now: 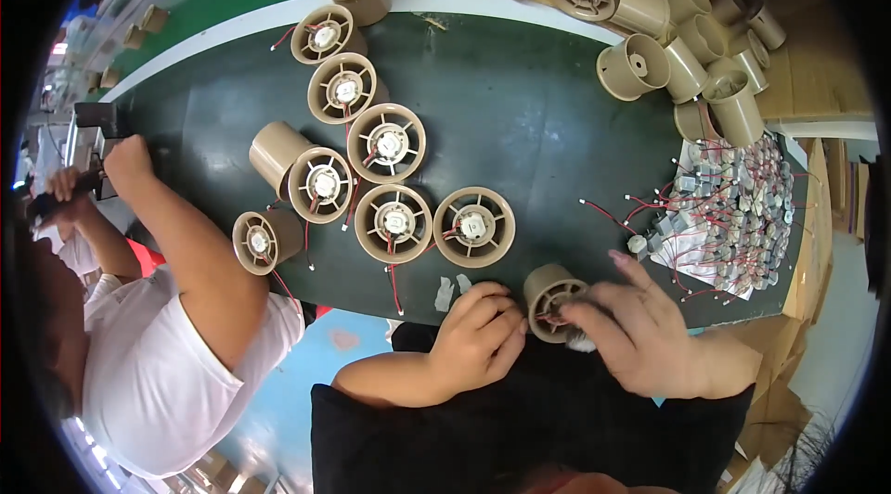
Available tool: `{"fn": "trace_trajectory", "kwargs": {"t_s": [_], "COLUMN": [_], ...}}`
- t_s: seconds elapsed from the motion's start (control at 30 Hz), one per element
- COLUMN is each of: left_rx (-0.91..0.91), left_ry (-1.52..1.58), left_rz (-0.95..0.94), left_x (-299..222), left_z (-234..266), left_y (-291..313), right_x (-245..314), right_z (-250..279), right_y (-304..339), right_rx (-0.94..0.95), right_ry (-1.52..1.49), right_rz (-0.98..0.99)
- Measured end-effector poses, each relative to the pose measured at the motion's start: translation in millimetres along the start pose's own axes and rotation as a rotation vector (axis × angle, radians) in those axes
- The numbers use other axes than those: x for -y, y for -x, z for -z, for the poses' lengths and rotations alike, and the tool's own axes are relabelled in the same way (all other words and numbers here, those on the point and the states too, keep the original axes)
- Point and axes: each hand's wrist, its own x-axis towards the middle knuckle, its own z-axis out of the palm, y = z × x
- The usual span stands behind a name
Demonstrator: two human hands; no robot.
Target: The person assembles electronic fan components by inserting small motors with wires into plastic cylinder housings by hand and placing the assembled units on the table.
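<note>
At the table's near edge a tan cylindrical housing [549,282] is tilted, its spoked opening toward me. My right hand [645,332] has its thumb and a finger at that opening, where a bit of red wire shows by the fingertips; another finger sticks up. Under this hand a small whitish part [582,343] peeks out, mostly hidden. Close against the housing's left side is my left hand [478,336], fingers curled in; what they hold, if anything, is hidden. Two small translucent pieces [445,294] lie beside it.
Several spoked housings [473,226] with white centres and red leads stand ahead and left. Small motors with red wires [729,216] are heaped at right. Plain tan housings [640,7] pile up at the far right. Another person in a white shirt [167,373] works at left.
</note>
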Motion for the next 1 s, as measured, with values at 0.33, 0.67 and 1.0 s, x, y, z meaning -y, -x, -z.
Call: {"fn": "trace_trajectory", "kwargs": {"t_s": [0.33,0.67,1.0], "left_rx": [-0.017,-0.079,-0.462], "left_ry": [-0.053,-0.781,-1.033], "left_rz": [-0.012,-0.13,-0.092], "left_x": [7.0,-2.1,33.7], "left_z": [1.4,-13.4,21.1], "left_y": [5.5,-15.7,-64.6], "right_x": [-4.7,-24.2,-49.0], "right_z": [-42.0,-54.0,-15.5], "right_y": [24.4,15.3,-16.6], "right_rx": [-0.15,-0.026,-0.161], "right_ry": [-0.194,0.129,0.12], "right_rz": [-0.186,-0.157,-0.382]}}
